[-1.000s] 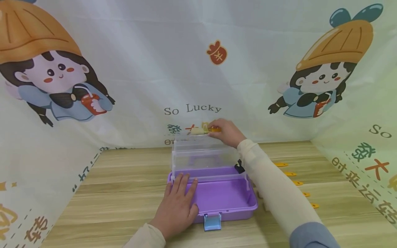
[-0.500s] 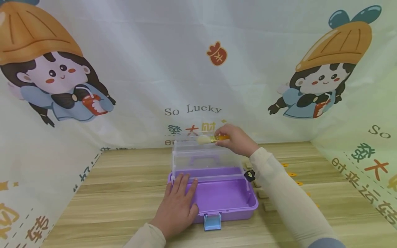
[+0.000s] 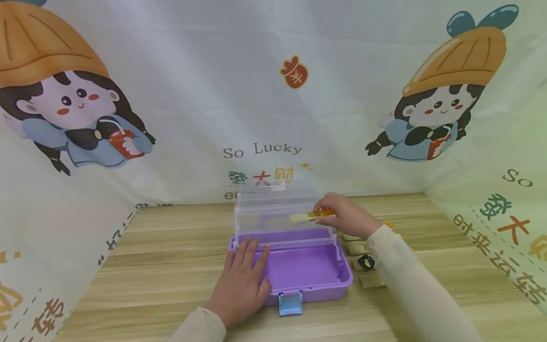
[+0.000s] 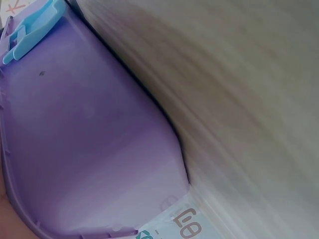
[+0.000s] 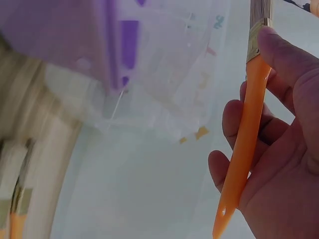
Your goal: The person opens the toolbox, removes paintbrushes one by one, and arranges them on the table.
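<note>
A purple box (image 3: 303, 267) sits on the wooden table, its clear lid (image 3: 254, 221) raised at the back and its light-blue latch (image 3: 290, 304) hanging down in front. My left hand (image 3: 241, 282) rests on the box's left side, fingers extended over the rim. In the air over the box's right rear part, my right hand (image 3: 348, 216) pinches a paintbrush (image 3: 302, 217) with pale bristles, a gold ferrule and an orange handle (image 5: 249, 119). Its bristles point left, in front of the lid. The left wrist view shows the box's outer wall (image 4: 89, 124) and latch.
Several more paintbrushes (image 3: 372, 282) lie in a row on the table, right of the box and partly hidden by my right sleeve (image 3: 410, 275). Behind the table (image 3: 149, 266) hangs a printed white cloth (image 3: 205, 95), which also covers both sides.
My right hand has brought the paintbrush down and to the right, from above the lid's top edge to lower in front of the lid. The left hand stays on the box.
</note>
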### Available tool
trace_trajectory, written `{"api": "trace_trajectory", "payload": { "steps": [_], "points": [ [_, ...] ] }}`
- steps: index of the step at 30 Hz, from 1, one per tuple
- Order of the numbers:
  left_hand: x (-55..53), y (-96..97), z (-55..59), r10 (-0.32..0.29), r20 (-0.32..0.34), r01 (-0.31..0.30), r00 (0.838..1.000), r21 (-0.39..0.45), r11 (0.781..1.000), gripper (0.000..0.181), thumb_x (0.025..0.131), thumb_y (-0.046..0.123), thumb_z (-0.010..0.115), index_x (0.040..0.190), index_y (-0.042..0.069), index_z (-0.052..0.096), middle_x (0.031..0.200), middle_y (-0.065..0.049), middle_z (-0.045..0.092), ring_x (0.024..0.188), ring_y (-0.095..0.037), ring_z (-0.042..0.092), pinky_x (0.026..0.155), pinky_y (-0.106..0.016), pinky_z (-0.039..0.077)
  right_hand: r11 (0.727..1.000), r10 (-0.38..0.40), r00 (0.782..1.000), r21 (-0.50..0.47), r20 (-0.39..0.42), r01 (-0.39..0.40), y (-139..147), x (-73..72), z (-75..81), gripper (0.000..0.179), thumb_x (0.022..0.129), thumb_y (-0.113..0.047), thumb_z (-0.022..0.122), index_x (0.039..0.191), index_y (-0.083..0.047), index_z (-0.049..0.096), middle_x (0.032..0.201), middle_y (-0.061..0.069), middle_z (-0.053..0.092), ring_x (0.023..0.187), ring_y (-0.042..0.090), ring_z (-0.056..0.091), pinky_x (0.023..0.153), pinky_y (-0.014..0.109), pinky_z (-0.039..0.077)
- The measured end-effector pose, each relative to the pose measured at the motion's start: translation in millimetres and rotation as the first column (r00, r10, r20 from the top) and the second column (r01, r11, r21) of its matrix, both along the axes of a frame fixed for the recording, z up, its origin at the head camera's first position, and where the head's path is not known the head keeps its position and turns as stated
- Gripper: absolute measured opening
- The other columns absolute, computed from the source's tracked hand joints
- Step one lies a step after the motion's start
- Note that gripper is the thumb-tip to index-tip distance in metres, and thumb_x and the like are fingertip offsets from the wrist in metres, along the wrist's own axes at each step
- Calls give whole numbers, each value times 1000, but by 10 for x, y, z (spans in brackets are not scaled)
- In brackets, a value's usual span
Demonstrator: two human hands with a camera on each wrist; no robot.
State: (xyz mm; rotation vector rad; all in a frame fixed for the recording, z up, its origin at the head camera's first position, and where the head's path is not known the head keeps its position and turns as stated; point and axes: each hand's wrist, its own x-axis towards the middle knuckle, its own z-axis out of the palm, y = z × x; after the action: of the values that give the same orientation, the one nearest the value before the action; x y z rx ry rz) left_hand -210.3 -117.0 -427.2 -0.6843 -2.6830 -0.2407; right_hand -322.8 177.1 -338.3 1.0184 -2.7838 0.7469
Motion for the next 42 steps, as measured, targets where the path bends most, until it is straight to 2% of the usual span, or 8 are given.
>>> {"api": "trace_trajectory", "payload": {
  "steps": [5,12,20,24,27,32,37,42],
  "points": [
    [-4,-1,16,-6,-25,6,1000,-2,1000,64,91,32,54,149,6,45,150,-23,38,143,-41,28,111,-63,26,1000,-8,1000,-11,-9,8,216,113,-57,19,91,-20,73,109,-13,68,102,-4,62,90,14,58,83,39,52],
    [3,-11,12,-1,-23,1,1000,-2,1000,65,91,31,54,149,6,44,150,-23,37,143,-42,27,112,-63,25,999,-28,999,-31,44,29,597,328,-181,19,90,-18,74,107,-14,67,99,-5,62,87,13,58,80,39,53],
    [-6,11,9,-11,-27,11,1000,-6,1000,64,91,31,53,149,6,44,150,-24,37,143,-42,27,111,-63,25,997,-68,994,28,86,66,1084,621,-305,16,91,-18,73,104,-17,64,97,-8,60,86,11,53,77,34,50],
    [-14,21,22,-11,-33,11,999,0,1000,64,91,31,53,149,5,44,151,-24,36,143,-42,27,112,-63,25,997,-63,991,58,115,56,1242,740,-372,16,90,-19,74,101,-19,62,89,-10,55,81,9,49,69,29,46],
    [-12,23,23,-10,-27,10,1000,6,1000,64,91,31,53,149,5,44,151,-24,36,143,-42,26,112,-63,24,999,-26,987,46,159,19,1327,823,-451,16,90,-21,73,98,-19,59,84,-10,51,78,7,47,66,27,42],
    [-5,22,3,-10,-25,10,1000,3,1000,64,91,30,53,149,5,44,151,-24,36,143,-42,26,112,-63,25,999,14,971,28,240,-21,1421,933,-611,18,91,-25,72,97,-19,56,85,-12,50,78,4,45,66,25,41],
    [-11,12,-18,-8,-41,8,999,-5,1000,65,90,31,54,148,5,45,150,-23,37,143,-42,27,111,-63,27,999,22,959,24,284,-30,1432,989,-750,21,88,-24,74,94,-19,54,81,-12,46,76,3,43,63,24,39],
    [-14,12,-24,-12,-41,12,999,-1,1000,65,90,30,54,148,5,45,150,-23,37,143,-42,27,111,-63,26,999,9,947,47,320,-26,1424,1041,-815,22,88,-30,74,95,-22,55,78,-14,46,73,1,43,62,24,40]
  ]
}}
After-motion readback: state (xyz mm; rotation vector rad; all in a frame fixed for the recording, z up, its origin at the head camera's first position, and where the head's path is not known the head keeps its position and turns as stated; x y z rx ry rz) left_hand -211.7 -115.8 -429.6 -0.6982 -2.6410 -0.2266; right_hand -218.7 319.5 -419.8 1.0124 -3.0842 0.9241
